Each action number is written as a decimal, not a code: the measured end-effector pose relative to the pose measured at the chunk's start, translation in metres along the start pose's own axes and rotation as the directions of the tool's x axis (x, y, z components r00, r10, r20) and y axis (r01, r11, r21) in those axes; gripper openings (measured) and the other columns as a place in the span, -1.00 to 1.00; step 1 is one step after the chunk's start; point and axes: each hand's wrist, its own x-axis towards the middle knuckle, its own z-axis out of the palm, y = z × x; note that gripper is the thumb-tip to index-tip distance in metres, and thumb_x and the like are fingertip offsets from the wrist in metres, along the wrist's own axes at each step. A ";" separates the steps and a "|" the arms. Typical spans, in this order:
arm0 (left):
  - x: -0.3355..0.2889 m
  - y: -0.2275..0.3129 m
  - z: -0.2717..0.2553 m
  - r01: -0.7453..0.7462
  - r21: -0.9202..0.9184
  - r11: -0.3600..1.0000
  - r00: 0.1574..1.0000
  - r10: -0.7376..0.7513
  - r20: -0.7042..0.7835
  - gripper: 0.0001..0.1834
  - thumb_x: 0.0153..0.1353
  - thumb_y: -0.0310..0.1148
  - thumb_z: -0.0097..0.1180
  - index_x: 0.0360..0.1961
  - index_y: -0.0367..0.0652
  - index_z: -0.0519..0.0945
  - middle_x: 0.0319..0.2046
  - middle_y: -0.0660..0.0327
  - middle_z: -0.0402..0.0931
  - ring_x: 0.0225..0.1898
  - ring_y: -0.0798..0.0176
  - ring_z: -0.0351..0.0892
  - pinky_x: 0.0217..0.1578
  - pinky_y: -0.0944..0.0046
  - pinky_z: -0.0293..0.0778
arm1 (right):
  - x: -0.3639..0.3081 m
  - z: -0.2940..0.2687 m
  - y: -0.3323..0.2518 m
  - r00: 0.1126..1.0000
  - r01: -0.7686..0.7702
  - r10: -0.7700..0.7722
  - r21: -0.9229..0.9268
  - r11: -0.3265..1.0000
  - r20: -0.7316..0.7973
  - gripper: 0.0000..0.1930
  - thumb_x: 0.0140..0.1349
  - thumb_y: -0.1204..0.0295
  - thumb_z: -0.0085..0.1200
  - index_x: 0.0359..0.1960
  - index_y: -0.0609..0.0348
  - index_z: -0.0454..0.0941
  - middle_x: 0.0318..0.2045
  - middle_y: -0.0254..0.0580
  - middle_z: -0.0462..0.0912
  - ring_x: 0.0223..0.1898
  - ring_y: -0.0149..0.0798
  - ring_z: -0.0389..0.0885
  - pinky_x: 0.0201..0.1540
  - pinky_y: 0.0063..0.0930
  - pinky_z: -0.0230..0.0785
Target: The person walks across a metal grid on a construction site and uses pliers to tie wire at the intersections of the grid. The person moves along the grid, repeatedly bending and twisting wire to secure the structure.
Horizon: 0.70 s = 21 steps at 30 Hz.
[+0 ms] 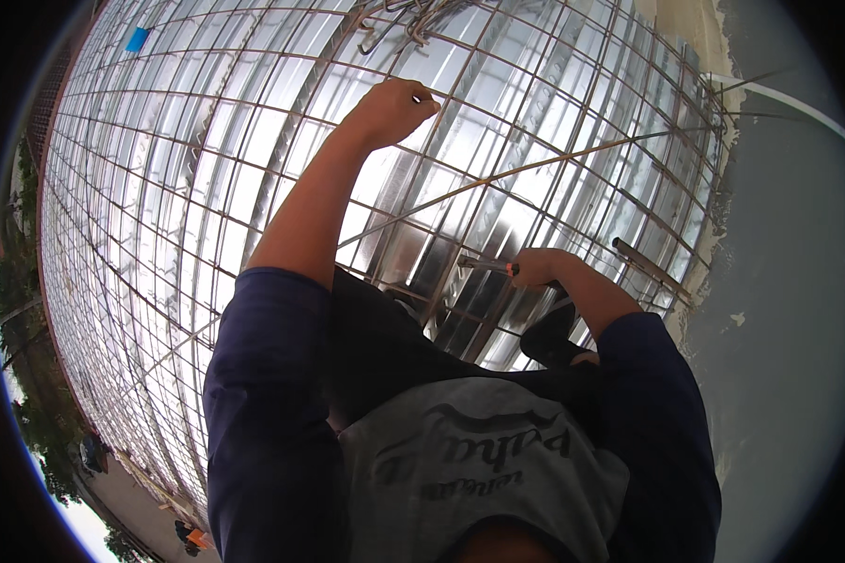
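Note:
My left hand (396, 113) reaches out over a grid of thin steel bars (526, 129), its thumb and fingers pinched together beside a bar. What the pinch holds, if anything, is too small to make out. Closer to my body, my right hand (535, 269) is closed around the handles of metal pliers (486, 266) with a touch of red-orange on them. Their head points left, just above the mesh. Under the bars lies shiny ribbed metal decking (460, 141).
Bent steel pieces (408, 21) lie on the mesh at the top. A rusty bar (535, 165) crosses it diagonally. A dark tube (650, 266) lies to the right, near a grey concrete surface (779, 253) with a white pipe (793, 101). A blue piece (137, 39) sits far left.

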 end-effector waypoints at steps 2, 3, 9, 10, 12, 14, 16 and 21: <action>0.039 -0.025 0.032 0.127 0.184 0.975 0.985 -0.145 0.092 -0.62 0.15 -0.13 0.03 -0.27 -0.28 0.61 -0.39 0.12 0.63 -0.38 0.23 0.63 -0.39 0.17 0.53 | -0.024 -0.033 0.015 0.999 -0.014 0.009 0.121 0.993 0.041 -0.76 0.05 0.34 0.02 -0.37 0.27 0.58 -0.49 -0.18 0.65 -0.57 -0.27 0.63 -0.44 -0.36 0.47; 0.056 -0.038 0.064 0.300 0.053 0.952 0.945 -0.305 0.122 -0.63 0.16 -0.14 0.02 -0.30 -0.28 0.61 -0.42 0.14 0.63 -0.41 0.25 0.62 -0.40 0.16 0.54 | -0.040 -0.046 0.026 0.999 -0.046 0.046 0.182 0.982 0.004 -0.75 0.04 0.34 0.04 -0.34 0.28 0.56 -0.54 -0.20 0.64 -0.63 -0.29 0.61 -0.47 -0.37 0.46; 0.017 -0.038 0.261 0.654 -0.691 0.309 0.700 -0.593 0.397 -0.59 0.19 -0.07 0.08 -0.26 -0.28 0.56 -0.40 0.13 0.57 -0.52 0.21 0.57 -0.52 0.11 0.50 | -0.083 -0.090 0.040 0.872 -0.057 0.121 0.146 0.988 -0.474 -0.36 -0.02 0.51 -0.09 0.23 0.18 0.32 -0.32 0.05 0.64 -0.32 -0.12 0.68 -0.15 -0.24 0.49; 0.013 -0.031 0.285 0.682 -0.704 0.201 0.645 -0.618 0.448 -0.55 0.20 -0.03 0.08 -0.20 -0.27 0.55 -0.34 0.14 0.57 -0.44 0.19 0.59 -0.48 0.10 0.50 | -0.079 -0.087 0.047 0.845 -0.106 0.121 0.059 0.993 -0.521 -0.34 -0.02 0.50 -0.09 0.25 0.13 0.30 -0.25 0.06 0.62 -0.23 -0.08 0.65 -0.09 -0.22 0.46; 0.008 -0.020 0.308 0.656 -0.755 -0.003 0.643 -0.522 0.561 -0.51 0.26 -0.06 0.03 0.10 -0.12 0.38 -0.09 0.04 0.49 -0.14 0.11 0.51 -0.20 0.02 0.45 | -0.067 -0.077 0.069 0.793 -0.214 0.110 -0.106 0.971 -0.599 -0.30 -0.02 0.50 -0.08 0.31 0.03 0.25 -0.10 0.08 0.59 -0.04 -0.01 0.59 0.04 -0.17 0.41; 0.013 -0.025 0.324 0.570 -0.806 -0.158 0.667 -0.484 0.567 -0.49 0.28 -0.07 0.01 0.17 -0.10 0.35 -0.03 0.04 0.47 -0.05 0.10 0.49 -0.13 -0.02 0.45 | -0.071 -0.084 0.038 0.824 -0.329 0.255 -0.061 0.942 -0.507 -0.33 0.04 0.46 -0.07 0.31 -0.12 0.24 0.05 -0.01 0.53 0.10 -0.03 0.49 0.11 -0.14 0.36; 0.020 -0.024 0.326 0.441 -0.865 -0.241 0.704 -0.505 0.499 -0.56 0.27 -0.06 0.02 0.00 -0.18 0.46 -0.15 0.15 0.52 -0.16 0.16 0.54 -0.26 -0.01 0.49 | -0.063 -0.078 0.036 0.810 -0.323 0.252 -0.044 0.945 -0.530 -0.41 0.05 0.45 -0.05 0.23 -0.11 0.33 -0.02 -0.01 0.57 0.05 -0.03 0.53 0.05 -0.12 0.40; 0.039 -0.042 0.321 0.372 -0.869 -0.325 0.682 -0.540 0.494 -0.74 0.31 -0.31 -0.08 -0.03 -0.16 0.43 -0.41 0.27 0.53 -0.28 0.22 0.57 -0.34 0.09 0.60 | -0.045 -0.086 0.026 0.833 -0.307 0.211 -0.110 0.945 -0.511 -0.59 0.08 0.45 -0.04 0.04 0.03 0.44 -0.11 -0.02 0.61 -0.01 -0.01 0.57 0.00 -0.09 0.42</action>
